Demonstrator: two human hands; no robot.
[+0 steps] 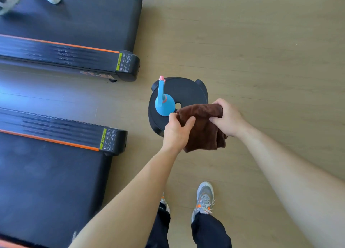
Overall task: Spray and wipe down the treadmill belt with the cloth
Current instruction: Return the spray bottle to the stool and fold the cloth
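The left hand (177,130) and right hand (228,119) each grip an edge of the limp brown cloth (203,132) over a black stool (186,90), beside the upright blue spray bottle (164,105). Soft and light, it should bunch easily in one palm; the treadmill belt (46,182) lies at left.

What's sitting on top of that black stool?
A blue spray bottle stands on the stool, beside its centre hole. The left hand and right hand hold a brown cloth over the seat's near part, so whatever lies under it is hidden.
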